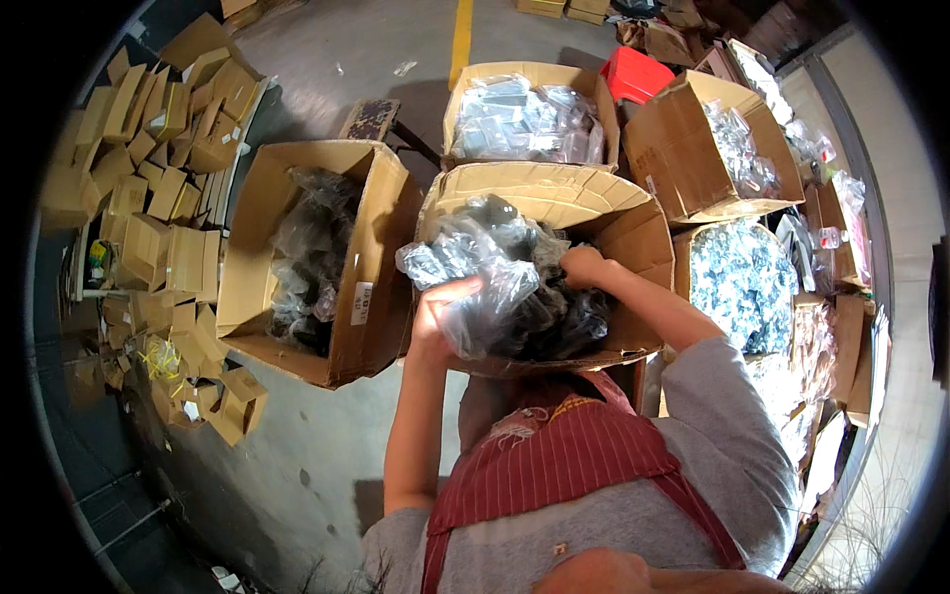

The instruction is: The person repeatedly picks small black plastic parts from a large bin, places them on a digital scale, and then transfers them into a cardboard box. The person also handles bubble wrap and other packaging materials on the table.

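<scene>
Crumpled clear plastic bags [485,287] bunch up in my left hand [443,309], whose thumb and fingers close on them above the near left corner of the middle carton [618,203]. Reaching over that carton's right side, my right hand [584,267] is bent closed among the contents. Its fingertips are hidden, so what they grip cannot be made out. Below both hands lie dark items in clear plastic wrap [574,322], partly covered by the bags.
On the left stands a carton of similar dark bagged items [391,228]. Behind is a carton of clear packs [529,119]; a tilted carton [663,148] is at the right, near a red bin [636,74]. Blue-white plastic [742,282] fills another container. Small cardboard boxes [188,257] pile up far left.
</scene>
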A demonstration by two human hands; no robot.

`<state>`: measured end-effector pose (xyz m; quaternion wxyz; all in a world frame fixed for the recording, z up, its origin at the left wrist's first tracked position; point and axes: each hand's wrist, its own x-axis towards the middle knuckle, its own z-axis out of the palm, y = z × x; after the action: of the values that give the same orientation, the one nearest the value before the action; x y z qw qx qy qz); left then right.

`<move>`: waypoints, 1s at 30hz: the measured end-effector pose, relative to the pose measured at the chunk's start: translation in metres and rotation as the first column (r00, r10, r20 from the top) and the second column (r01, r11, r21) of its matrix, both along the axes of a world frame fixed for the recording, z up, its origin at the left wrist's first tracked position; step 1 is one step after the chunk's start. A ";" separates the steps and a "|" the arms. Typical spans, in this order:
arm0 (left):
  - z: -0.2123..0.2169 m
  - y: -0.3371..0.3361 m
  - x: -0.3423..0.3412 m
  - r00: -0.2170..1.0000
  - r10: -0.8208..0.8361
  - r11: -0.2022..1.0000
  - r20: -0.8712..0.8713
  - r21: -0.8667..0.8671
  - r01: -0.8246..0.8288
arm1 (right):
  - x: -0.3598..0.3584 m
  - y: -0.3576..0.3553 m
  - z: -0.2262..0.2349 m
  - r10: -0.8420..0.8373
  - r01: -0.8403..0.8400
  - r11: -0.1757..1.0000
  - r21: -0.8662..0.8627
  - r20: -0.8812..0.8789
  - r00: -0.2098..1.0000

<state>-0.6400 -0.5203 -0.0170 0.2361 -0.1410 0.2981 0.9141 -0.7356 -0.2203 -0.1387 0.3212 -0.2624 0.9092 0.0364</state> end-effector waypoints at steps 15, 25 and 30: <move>0.011 0.006 -0.011 1.000 0.018 0.999 0.012 0.047 -0.018 | -0.010 0.059 -0.002 -0.052 0.013 0.935 -0.354 -0.101 0.994; -0.008 -0.004 -0.007 0.857 -0.138 0.987 -0.497 0.003 0.160 | 0.046 0.062 0.104 -0.441 0.294 0.449 -0.844 0.077 0.894; 0.018 0.021 0.014 0.854 -0.292 0.956 -0.432 -0.106 0.273 | 0.113 0.029 0.167 -0.598 0.780 -0.150 -0.608 0.684 0.418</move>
<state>-0.6258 -0.4996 0.0009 0.2907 0.1109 0.3799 0.8711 -0.6229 -0.1913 0.0282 0.1620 0.1382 0.7200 -0.6605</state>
